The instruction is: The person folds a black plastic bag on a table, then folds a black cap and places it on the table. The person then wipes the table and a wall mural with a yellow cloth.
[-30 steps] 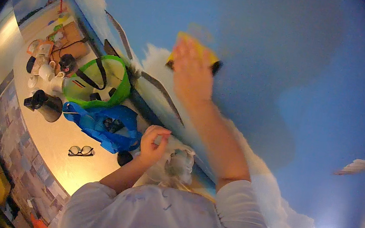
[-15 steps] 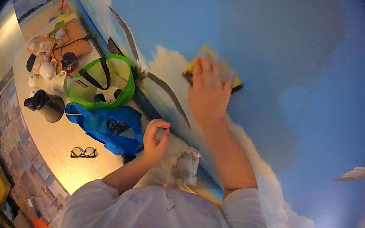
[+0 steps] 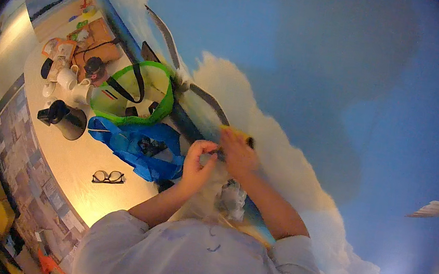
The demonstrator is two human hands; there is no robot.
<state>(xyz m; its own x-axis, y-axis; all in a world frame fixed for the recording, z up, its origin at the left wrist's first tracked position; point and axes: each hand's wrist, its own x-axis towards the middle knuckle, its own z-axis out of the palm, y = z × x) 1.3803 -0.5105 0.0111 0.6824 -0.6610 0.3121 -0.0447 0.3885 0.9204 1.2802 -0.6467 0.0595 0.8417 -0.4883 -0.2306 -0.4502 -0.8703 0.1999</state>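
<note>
My right hand (image 3: 238, 153) lies over a yellow sponge (image 3: 245, 136) with a dark underside, close to the lower part of a wall painted with sky, clouds and gulls (image 3: 314, 88). Only the sponge's far edge and a dark corner show past the fingers. Just left of it, my left hand (image 3: 198, 166) is closed, with thumb and fingers curled toward each other near the right fingers. A small dark spot shows at its fingertips, too small to name. Beside the left wrist lies a crumpled blue bag (image 3: 155, 142) on the light table (image 3: 69, 159).
Behind the blue bag stands a green-rimmed basket-like bag (image 3: 166, 109) with black straps. Farther left are a dark jug (image 3: 69, 121), white mugs (image 3: 66, 79) and a brown bag (image 3: 101, 46). Glasses (image 3: 108, 177) lie near the table's front edge. Clear crumpled plastic (image 3: 232, 199) sits below my hands.
My right hand has come down the painted wall with the sponge, toward me and beside my left hand. The left hand has risen slightly, still curled. The whole view has shifted a little.
</note>
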